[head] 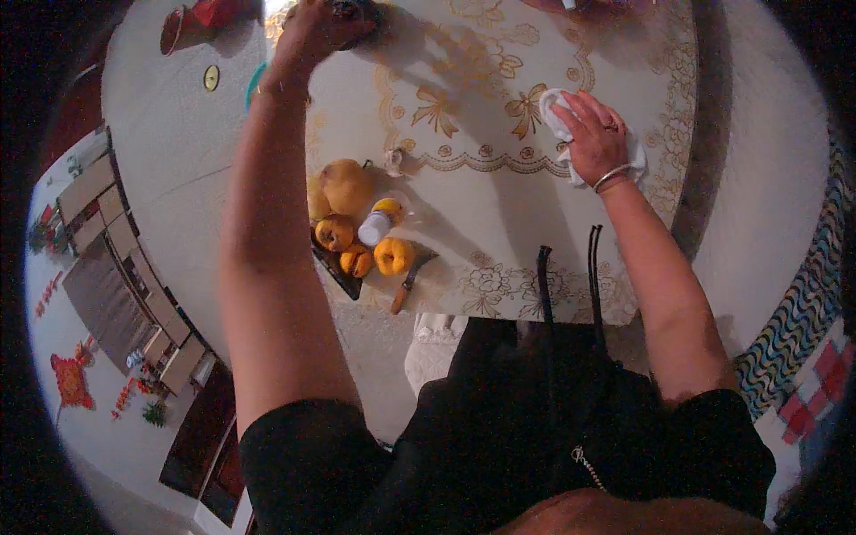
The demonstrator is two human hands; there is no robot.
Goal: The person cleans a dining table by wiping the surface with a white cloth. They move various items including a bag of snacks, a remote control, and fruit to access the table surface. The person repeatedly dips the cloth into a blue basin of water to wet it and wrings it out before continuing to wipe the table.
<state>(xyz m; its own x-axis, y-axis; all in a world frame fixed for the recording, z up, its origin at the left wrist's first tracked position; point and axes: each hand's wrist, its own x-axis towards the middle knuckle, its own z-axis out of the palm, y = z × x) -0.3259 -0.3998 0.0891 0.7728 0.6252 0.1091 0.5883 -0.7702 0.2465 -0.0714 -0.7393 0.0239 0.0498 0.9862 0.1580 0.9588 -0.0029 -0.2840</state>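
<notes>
My right hand (597, 137), with a bracelet at the wrist, presses on a white cloth (558, 115) at the right side of the patterned tablecloth (461, 200). My left hand (321, 33) reaches to the far left of the table and is on a dark object (358, 17), whose kind I cannot tell. Nearer to me, beside my left forearm, lie several orange-yellow fruits (394, 257), a larger yellow fruit (347, 186) and a white-capped container (376, 227). A knife with a wooden handle (401, 297) rests close to the table's near edge.
A dark flat object (341, 274) lies under the fruits. A small clear glass-like item (394, 162) stands behind them. Part of a teal rim (254, 85) shows beside my left wrist. At the top right is a pinkish object (602, 8), cut off by the view.
</notes>
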